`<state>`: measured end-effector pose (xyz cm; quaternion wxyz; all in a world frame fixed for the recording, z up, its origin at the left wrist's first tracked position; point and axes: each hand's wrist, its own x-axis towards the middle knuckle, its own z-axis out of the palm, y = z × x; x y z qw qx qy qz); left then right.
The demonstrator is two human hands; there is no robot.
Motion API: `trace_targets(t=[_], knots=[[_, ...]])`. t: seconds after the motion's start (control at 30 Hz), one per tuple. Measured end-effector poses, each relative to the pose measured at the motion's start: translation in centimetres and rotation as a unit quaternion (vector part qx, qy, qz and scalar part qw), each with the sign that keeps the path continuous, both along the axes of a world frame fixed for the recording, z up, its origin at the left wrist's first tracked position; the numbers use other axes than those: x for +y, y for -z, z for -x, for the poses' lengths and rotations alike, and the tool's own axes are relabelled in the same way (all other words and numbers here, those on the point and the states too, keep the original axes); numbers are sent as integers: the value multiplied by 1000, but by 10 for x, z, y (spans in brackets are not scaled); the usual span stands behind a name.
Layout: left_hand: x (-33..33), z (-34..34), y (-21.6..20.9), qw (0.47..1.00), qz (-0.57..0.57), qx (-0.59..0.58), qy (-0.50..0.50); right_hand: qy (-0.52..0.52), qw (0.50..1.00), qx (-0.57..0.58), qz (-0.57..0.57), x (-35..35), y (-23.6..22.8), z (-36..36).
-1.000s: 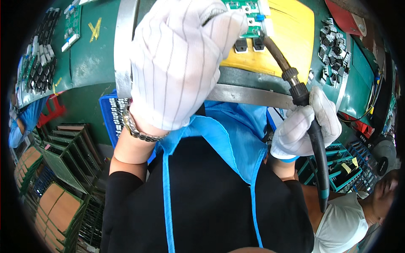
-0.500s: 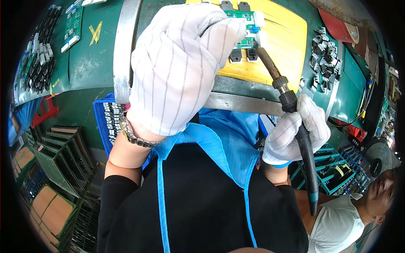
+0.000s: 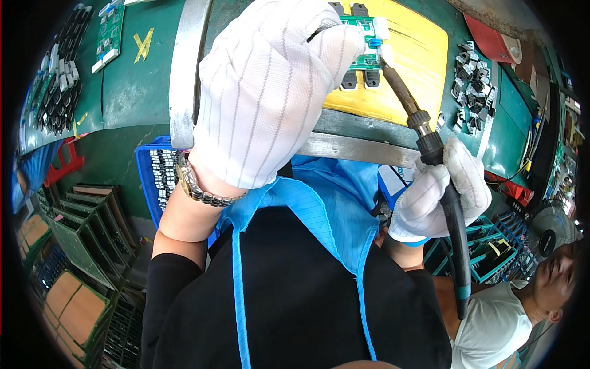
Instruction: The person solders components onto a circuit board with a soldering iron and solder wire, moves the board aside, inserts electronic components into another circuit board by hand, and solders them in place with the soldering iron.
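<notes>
My left hand (image 3: 264, 98), in a white striped glove, is closed over the left side of a small green circuit board (image 3: 370, 60). Its thumb and finger press together at the board; what lies between them, if anything, is hidden. The board has white end blocks, a small blue part and black parts jutting from both sides. It rests on a yellow pad (image 3: 418, 49). My gloved right hand (image 3: 418, 200) grips the black handle of a soldering iron (image 3: 432, 147), whose tip points at the board's right edge near a white block.
Loose black-and-white parts (image 3: 473, 86) are heaped to the right. Further boards (image 3: 110, 34) and dark parts (image 3: 61, 80) lie at left. A blue bin (image 3: 147, 178) of small parts stands below the table edge, and a metal rail (image 3: 350, 147) borders the pad. Another person (image 3: 498, 320) sits at lower right.
The board, pad edge and both hands appear shifted slightly right in the picture. The soldering iron's tip stays by the board's right edge, and both hands keep their hold.
</notes>
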<state>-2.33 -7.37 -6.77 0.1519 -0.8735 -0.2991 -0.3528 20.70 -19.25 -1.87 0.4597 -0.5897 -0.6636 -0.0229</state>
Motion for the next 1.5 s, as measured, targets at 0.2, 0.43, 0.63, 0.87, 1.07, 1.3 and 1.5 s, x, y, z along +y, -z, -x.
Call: trace_targets(t=[0.2, 0.43, 0.63, 0.87, 1.07, 1.3, 1.5], knots=[[-18, -1, -17, 991, 105, 75, -28, -6, 1000, -15, 17, -3, -1, 0], [-23, -10, -13, 990, 142, 20, -9, -54, 996, -61, 30, 1, -10, -1], [-8, -5, -1, 987, 140, 65, -45, -94, 989, -105, 45, 8, -20, 7], [4, -37, -20, 990, 129, -43, 38, -96, 986, -133, 36, 10, -23, 20], [-1, -40, -24, 989, 141, -27, 20, -90, 984, -149, 32, 10, -24, 23], [-8, -43, -29, 991, 124, -41, -2, -74, 986, -141, 38, 7, -21, 23], [1, -43, -25, 991, 128, -30, 2, -82, 987, -134, 44, 8, -21, 23]])
